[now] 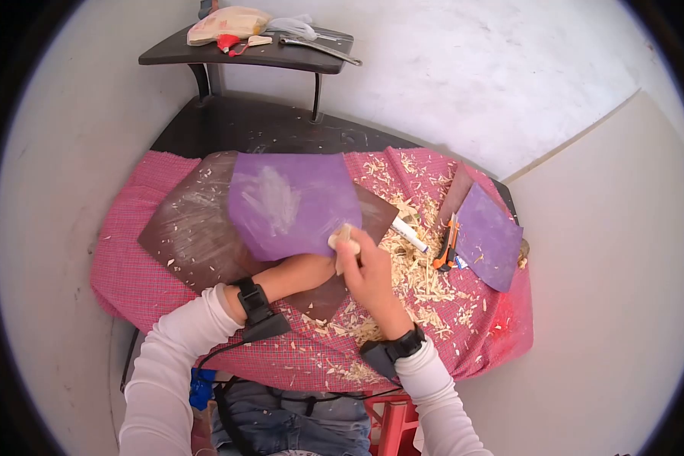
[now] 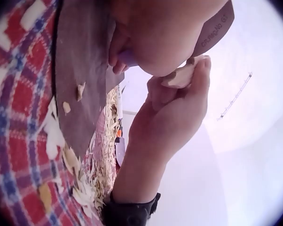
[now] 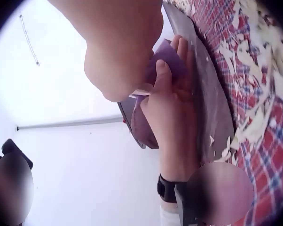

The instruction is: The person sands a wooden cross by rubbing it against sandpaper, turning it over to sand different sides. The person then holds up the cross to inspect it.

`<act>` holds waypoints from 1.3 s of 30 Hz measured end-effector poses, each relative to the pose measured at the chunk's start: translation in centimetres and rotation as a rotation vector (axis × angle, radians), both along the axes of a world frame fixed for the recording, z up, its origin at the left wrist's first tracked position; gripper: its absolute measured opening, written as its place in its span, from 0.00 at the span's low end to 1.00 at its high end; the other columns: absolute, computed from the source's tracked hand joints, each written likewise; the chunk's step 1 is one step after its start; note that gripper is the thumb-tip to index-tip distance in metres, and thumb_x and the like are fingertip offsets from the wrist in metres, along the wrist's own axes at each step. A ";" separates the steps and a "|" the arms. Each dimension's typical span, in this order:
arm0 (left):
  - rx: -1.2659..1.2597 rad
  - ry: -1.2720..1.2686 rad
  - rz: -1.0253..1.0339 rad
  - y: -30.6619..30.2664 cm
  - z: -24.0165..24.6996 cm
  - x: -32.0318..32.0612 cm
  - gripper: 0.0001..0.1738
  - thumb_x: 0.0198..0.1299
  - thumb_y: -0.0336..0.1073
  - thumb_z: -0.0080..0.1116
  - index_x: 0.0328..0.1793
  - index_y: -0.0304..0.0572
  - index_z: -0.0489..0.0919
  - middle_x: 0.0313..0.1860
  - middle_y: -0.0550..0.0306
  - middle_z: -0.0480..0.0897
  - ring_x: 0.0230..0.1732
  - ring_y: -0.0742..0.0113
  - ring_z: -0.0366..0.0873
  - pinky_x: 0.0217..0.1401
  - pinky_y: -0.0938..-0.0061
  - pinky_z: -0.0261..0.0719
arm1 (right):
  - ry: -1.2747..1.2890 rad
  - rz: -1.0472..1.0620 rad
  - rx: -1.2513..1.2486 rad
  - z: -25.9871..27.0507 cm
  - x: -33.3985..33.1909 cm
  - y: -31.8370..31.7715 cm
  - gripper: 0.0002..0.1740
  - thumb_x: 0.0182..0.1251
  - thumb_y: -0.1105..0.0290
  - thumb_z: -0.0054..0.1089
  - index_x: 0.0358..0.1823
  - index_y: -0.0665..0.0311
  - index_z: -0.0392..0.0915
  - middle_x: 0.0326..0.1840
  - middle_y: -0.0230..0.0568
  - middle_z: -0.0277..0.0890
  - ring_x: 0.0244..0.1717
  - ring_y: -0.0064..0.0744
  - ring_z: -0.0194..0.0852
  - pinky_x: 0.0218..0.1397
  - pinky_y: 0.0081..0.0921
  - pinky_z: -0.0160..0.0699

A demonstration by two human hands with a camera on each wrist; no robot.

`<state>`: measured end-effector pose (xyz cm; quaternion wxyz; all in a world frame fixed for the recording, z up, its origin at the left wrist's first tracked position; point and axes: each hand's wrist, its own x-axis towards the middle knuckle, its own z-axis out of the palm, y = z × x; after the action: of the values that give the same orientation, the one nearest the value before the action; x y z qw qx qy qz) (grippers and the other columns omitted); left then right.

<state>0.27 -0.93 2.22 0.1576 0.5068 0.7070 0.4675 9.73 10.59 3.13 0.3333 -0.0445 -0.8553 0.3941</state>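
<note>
A purple sandpaper sheet (image 1: 304,190) with pale dust smears lies over a dark brown sheet (image 1: 190,220). My left hand (image 1: 311,272) reaches in under its near edge. In the right wrist view that left hand (image 3: 172,101) has its thumb on top of the purple sandpaper (image 3: 172,63) and its fingers beneath, pinching it. My right hand (image 1: 370,273) grips a small pale wooden piece (image 1: 342,237) close over the sheet's lower right corner. In the left wrist view the wooden piece (image 2: 181,77) shows between the right hand's (image 2: 167,120) thumb and fingers.
Wood shavings (image 1: 418,266) are strewn over the red checked cloth (image 1: 144,205). To the right lie a white marker (image 1: 410,234), an orange and black utility knife (image 1: 447,245) and another purple sheet (image 1: 488,235). A raised black shelf (image 1: 243,55) behind holds a bag and a wrench.
</note>
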 end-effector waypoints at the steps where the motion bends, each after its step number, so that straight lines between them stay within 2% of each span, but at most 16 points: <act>1: 0.036 0.132 0.015 0.1 -0.8 -0.1 0.14 0.68 0.35 0.47 0.55 0.36 0.74 0.48 0.43 0.79 0.50 0.47 0.76 0.53 0.58 0.71 | 0.008 -0.011 -0.014 0.0 -0.1 0.3 0.17 0.69 0.64 0.56 0.54 0.67 0.74 0.20 0.45 0.77 0.20 0.39 0.79 0.24 0.30 0.72; 2: 0.076 0.263 0.029 0.5 -2.1 -0.5 0.14 0.68 0.35 0.47 0.55 0.36 0.74 0.46 0.43 0.79 0.49 0.48 0.77 0.51 0.58 0.72 | -0.070 -0.047 -0.112 0.4 -0.2 0.9 0.17 0.69 0.64 0.56 0.53 0.67 0.74 0.21 0.47 0.77 0.20 0.40 0.79 0.24 0.31 0.72; 3: 0.123 0.394 0.046 0.7 -1.8 -0.4 0.14 0.68 0.35 0.47 0.54 0.36 0.75 0.45 0.44 0.79 0.48 0.48 0.77 0.49 0.58 0.72 | -0.085 -0.078 -0.064 0.1 -0.2 1.2 0.16 0.70 0.65 0.55 0.53 0.67 0.75 0.21 0.43 0.77 0.21 0.33 0.78 0.24 0.27 0.72; 5: 0.124 0.184 0.059 0.6 -1.0 0.2 0.13 0.68 0.35 0.47 0.53 0.36 0.75 0.44 0.44 0.78 0.46 0.48 0.77 0.49 0.58 0.72 | -0.113 -0.133 0.038 -0.8 -0.4 1.7 0.15 0.72 0.66 0.53 0.54 0.68 0.75 0.22 0.36 0.77 0.22 0.19 0.76 0.25 0.18 0.70; 6: 0.125 0.083 0.070 0.4 -0.3 0.4 0.13 0.68 0.35 0.46 0.52 0.36 0.75 0.43 0.44 0.78 0.46 0.48 0.77 0.48 0.58 0.72 | -0.064 -0.088 0.004 0.1 0.0 0.6 0.15 0.72 0.67 0.52 0.53 0.68 0.75 0.21 0.36 0.77 0.22 0.19 0.75 0.25 0.18 0.70; 9: 0.068 0.051 -0.020 0.2 -1.4 0.1 0.13 0.69 0.35 0.46 0.52 0.36 0.75 0.44 0.44 0.79 0.47 0.48 0.77 0.50 0.59 0.72 | 0.016 0.041 0.091 0.4 0.3 -0.6 0.14 0.72 0.66 0.52 0.52 0.68 0.75 0.21 0.36 0.77 0.21 0.19 0.75 0.25 0.19 0.70; 12: -0.006 0.308 0.021 0.5 -1.2 0.0 0.13 0.69 0.35 0.45 0.53 0.36 0.75 0.46 0.44 0.79 0.47 0.47 0.77 0.51 0.59 0.72 | -0.118 -0.108 0.035 -0.3 -0.3 1.6 0.14 0.71 0.68 0.53 0.52 0.69 0.75 0.21 0.38 0.78 0.21 0.23 0.77 0.25 0.19 0.71; 15: 0.091 0.175 0.058 0.8 -2.6 -0.1 0.14 0.69 0.35 0.45 0.55 0.36 0.74 0.48 0.42 0.78 0.50 0.47 0.76 0.53 0.60 0.72 | -0.122 -0.136 0.114 -0.6 -0.4 1.3 0.14 0.71 0.68 0.53 0.52 0.70 0.74 0.21 0.41 0.78 0.21 0.26 0.78 0.24 0.22 0.71; 18: -0.047 -0.016 0.002 -0.2 0.1 0.5 0.16 0.68 0.34 0.45 0.58 0.35 0.74 0.52 0.40 0.77 0.53 0.45 0.75 0.56 0.59 0.70 | 0.036 -0.017 0.131 -0.7 -0.2 -0.2 0.14 0.72 0.67 0.53 0.52 0.70 0.74 0.23 0.41 0.79 0.21 0.24 0.78 0.24 0.22 0.72; 21: -0.040 0.180 0.018 0.5 -1.4 0.1 0.17 0.68 0.33 0.47 0.60 0.34 0.72 0.52 0.39 0.78 0.54 0.45 0.75 0.58 0.59 0.69 | -0.110 -0.061 -0.004 -0.4 -0.6 1.1 0.14 0.72 0.68 0.53 0.52 0.70 0.74 0.24 0.39 0.79 0.22 0.22 0.78 0.25 0.20 0.73; 24: 0.078 0.094 0.039 0.5 -0.9 0.2 0.16 0.68 0.34 0.48 0.58 0.32 0.74 0.50 0.40 0.79 0.53 0.45 0.75 0.58 0.60 0.70 | -0.130 -0.123 -0.051 -0.3 -0.5 2.0 0.13 0.73 0.67 0.51 0.51 0.70 0.75 0.24 0.37 0.78 0.23 0.21 0.77 0.24 0.19 0.71; 27: 0.116 0.092 0.175 0.5 -1.4 0.6 0.15 0.68 0.35 0.48 0.55 0.31 0.75 0.49 0.41 0.80 0.52 0.45 0.76 0.57 0.60 0.70 | 0.024 0.059 -0.647 -0.9 -1.1 3.0 0.16 0.75 0.62 0.48 0.47 0.70 0.74 0.27 0.40 0.78 0.24 0.24 0.77 0.25 0.22 0.72; 28: 0.125 0.059 0.176 0.6 -1.5 0.5 0.15 0.68 0.35 0.48 0.54 0.31 0.76 0.48 0.41 0.80 0.51 0.45 0.76 0.57 0.60 0.70 | -0.003 0.067 -0.687 0.4 -0.5 2.8 0.19 0.78 0.59 0.42 0.44 0.71 0.74 0.29 0.37 0.77 0.27 0.19 0.76 0.27 0.16 0.73; 31: 0.150 0.036 0.198 0.7 -2.0 0.2 0.14 0.68 0.35 0.49 0.52 0.31 0.77 0.47 0.41 0.80 0.49 0.46 0.77 0.55 0.61 0.71 | -0.002 0.149 -0.647 -0.7 -0.5 4.2 0.22 0.80 0.57 0.36 0.45 0.71 0.72 0.28 0.40 0.76 0.26 0.23 0.76 0.30 0.17 0.76; 34: 0.163 0.116 0.232 0.7 -2.4 0.1 0.14 0.68 0.35 0.50 0.51 0.31 0.77 0.46 0.41 0.81 0.48 0.47 0.77 0.54 0.61 0.71 | 0.115 0.217 -0.734 0.0 -0.8 2.8 0.23 0.80 0.56 0.32 0.47 0.70 0.69 0.27 0.41 0.74 0.25 0.24 0.75 0.29 0.17 0.75; 39: 0.167 0.045 0.237 0.7 -1.6 0.2 0.13 0.67 0.34 0.50 0.51 0.30 0.77 0.46 0.41 0.81 0.49 0.46 0.77 0.54 0.60 0.71 | 0.045 0.307 -0.842 -0.1 -0.6 3.4 0.20 0.81 0.57 0.31 0.53 0.67 0.66 0.25 0.37 0.70 0.20 0.20 0.65 0.30 0.17 0.72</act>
<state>0.43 -0.27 0.59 0.0427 0.4413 0.7238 0.5287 9.13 13.99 2.99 0.2423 -0.0402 -0.6095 0.7538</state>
